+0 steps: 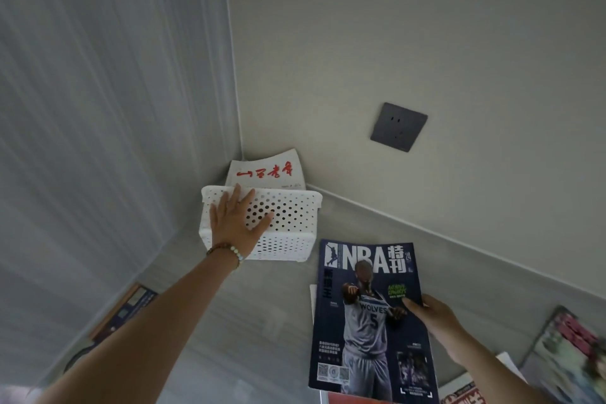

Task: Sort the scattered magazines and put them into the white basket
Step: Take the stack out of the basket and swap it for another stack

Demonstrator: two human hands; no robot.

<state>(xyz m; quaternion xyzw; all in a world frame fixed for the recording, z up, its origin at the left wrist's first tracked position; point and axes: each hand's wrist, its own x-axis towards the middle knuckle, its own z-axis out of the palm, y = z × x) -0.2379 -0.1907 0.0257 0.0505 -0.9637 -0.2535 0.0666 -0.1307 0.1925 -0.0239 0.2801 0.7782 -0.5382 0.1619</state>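
White perforated basket (288, 223) sits in the corner of the grey table (255, 311), against the walls. One magazine with red calligraphy title (266, 171) stands upright inside it. Left hand (237, 223), beaded bracelet (226, 251) at the wrist, lies flat with fingers spread on the basket's front wall. Right hand (433, 318) pinches the right edge of an NBA magazine (370, 318), thumb on the cover. More magazines (564, 357) lie at lower right. Dark wall socket (398, 126) above.
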